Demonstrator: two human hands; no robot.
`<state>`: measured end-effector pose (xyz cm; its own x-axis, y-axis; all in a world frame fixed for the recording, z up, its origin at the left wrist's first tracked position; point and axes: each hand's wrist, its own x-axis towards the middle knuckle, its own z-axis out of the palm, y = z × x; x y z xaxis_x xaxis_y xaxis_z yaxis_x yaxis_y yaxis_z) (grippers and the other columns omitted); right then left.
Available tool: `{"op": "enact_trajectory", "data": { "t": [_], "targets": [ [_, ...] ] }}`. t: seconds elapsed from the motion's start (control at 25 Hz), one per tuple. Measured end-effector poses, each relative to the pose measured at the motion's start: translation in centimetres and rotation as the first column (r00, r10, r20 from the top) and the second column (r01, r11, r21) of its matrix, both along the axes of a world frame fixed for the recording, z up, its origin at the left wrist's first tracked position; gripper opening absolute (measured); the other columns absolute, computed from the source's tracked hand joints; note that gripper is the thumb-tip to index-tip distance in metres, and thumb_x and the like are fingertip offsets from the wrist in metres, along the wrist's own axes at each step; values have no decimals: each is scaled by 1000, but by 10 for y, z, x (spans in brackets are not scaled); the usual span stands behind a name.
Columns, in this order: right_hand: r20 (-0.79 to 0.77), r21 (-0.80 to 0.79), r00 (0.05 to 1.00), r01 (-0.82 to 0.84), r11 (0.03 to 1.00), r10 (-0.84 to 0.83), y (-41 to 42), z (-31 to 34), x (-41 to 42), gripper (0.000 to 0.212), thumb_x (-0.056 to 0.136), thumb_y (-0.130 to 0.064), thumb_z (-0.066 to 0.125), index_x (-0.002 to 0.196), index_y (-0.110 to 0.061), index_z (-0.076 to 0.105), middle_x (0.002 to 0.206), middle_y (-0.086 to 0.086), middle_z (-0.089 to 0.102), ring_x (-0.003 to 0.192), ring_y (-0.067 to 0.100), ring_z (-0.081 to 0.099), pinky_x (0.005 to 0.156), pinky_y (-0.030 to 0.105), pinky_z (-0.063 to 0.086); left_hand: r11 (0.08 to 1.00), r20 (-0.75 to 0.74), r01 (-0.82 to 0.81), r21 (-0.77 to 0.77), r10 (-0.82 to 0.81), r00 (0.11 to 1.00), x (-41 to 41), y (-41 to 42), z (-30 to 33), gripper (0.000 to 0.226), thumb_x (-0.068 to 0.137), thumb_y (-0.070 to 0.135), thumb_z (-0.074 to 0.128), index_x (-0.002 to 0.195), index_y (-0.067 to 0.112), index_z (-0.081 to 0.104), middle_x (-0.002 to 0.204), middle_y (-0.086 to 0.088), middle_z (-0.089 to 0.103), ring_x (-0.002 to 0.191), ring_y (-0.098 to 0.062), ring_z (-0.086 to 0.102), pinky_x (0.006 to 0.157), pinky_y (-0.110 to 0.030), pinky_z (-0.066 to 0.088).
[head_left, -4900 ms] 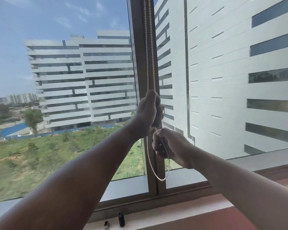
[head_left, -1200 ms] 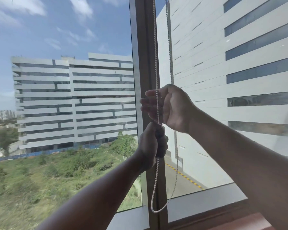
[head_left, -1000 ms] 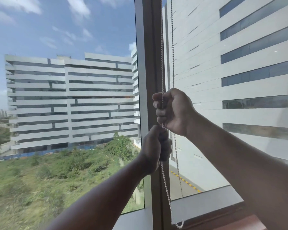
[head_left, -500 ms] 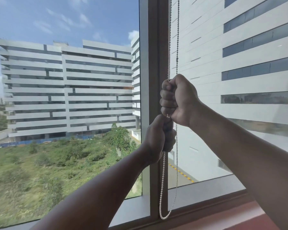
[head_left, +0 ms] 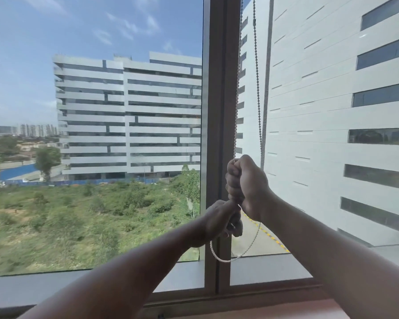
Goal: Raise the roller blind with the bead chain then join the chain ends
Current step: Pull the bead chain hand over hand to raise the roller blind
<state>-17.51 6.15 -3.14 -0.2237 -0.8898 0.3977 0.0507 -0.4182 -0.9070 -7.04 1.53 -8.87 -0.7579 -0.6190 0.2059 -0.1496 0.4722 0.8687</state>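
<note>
From the head view, both hands are stacked on the bead chain [head_left: 237, 93] in front of the dark window mullion [head_left: 220, 111]. The right hand [head_left: 247, 185] is the upper one: its fingers are curled into a tight fist around the chain strand that comes down from the top of the frame. Just below and slightly to the left, touching it, the left hand [head_left: 221, 221] is also closed, fingers wrapped around the same strand.

A second strand of the chain hangs free to the right of the fists, running down past the right wrist. Below the left hand the chain curves into a slack loop whose bottom sits just above the window sill [head_left: 270, 268]; the loop reads as unbroken, though the beads are too small to tell for sure.

The roller blind itself is out of view above the frame. Through the glass, a white office building [head_left: 129, 116] stands far to the left beyond scrubby green ground.
</note>
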Motion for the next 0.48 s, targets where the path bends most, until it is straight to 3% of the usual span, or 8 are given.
{"op": "enact_trajectory", "data": {
  "t": [0.08, 0.12, 0.2, 0.28, 0.32, 0.4, 0.48],
  "targets": [
    [20, -14, 1000, -23, 1000, 23, 2, -3, -2, 38, 88, -13, 26, 52, -26, 30, 46, -5, 21, 42, 14, 9, 45, 27, 7, 987, 231, 0, -158, 37, 972, 13, -7, 25, 30, 100, 15, 45, 79, 8, 66, 93, -9, 70, 76, -12, 60, 70, -25, 46],
    [35, -23, 999, -28, 999, 29, 2, -3, -4, 41, 88, -12, 27, 50, -26, 32, 46, -5, 22, 42, 14, 10, 44, 26, 8, 973, 260, 4, -230, 57, 964, 19, -12, 44, 25, 98, 9, 49, 87, 6, 71, 93, -5, 71, 79, -13, 60, 76, -27, 47],
    [43, -40, 999, -29, 999, 31, 2, -2, -5, 50, 94, -13, 30, 46, -25, 38, 44, -4, 27, 37, 13, 15, 41, 24, 12, 948, 62, -45, -315, 68, 996, 25, -17, 89, 26, 94, 0, 48, 95, 4, 73, 87, 2, 74, 80, -13, 63, 79, -29, 48],
    [31, -50, 998, -45, 998, 46, 3, -2, 0, 55, 96, -12, 30, 44, -25, 38, 43, -3, 29, 34, 12, 19, 38, 22, 15, 979, -303, -130, -155, 79, 950, 21, -13, 134, 32, 92, 8, 43, 105, 4, 72, 97, -4, 80, 88, -20, 72, 78, -32, 54],
    [32, -57, 998, -61, 997, 63, 4, -1, 5, 53, 95, -10, 29, 44, -25, 36, 43, -4, 28, 35, 11, 18, 38, 22, 14, 996, -433, -86, -20, 69, 899, 14, -9, 153, 35, 93, 13, 40, 108, 5, 71, 101, -8, 81, 92, -24, 76, 78, -33, 57],
    [51, -67, 994, -88, 994, 92, 4, -1, 15, 47, 92, -8, 28, 49, -26, 31, 47, -3, 23, 39, 12, 14, 41, 23, 10, 979, -559, 77, 189, 42, 828, 0, 6, 175, 39, 97, 17, 34, 106, 5, 70, 93, -10, 81, 81, -26, 77, 70, -33, 56],
    [65, -73, 993, -95, 993, 99, 5, -2, 19, 42, 92, -7, 28, 53, -25, 28, 51, -2, 20, 42, 12, 11, 45, 26, 6, 967, -568, 114, 226, 36, 822, -8, 16, 175, 36, 96, 18, 34, 92, 8, 69, 68, -4, 67, 53, -18, 56, 53, -28, 33]
  ]
}}
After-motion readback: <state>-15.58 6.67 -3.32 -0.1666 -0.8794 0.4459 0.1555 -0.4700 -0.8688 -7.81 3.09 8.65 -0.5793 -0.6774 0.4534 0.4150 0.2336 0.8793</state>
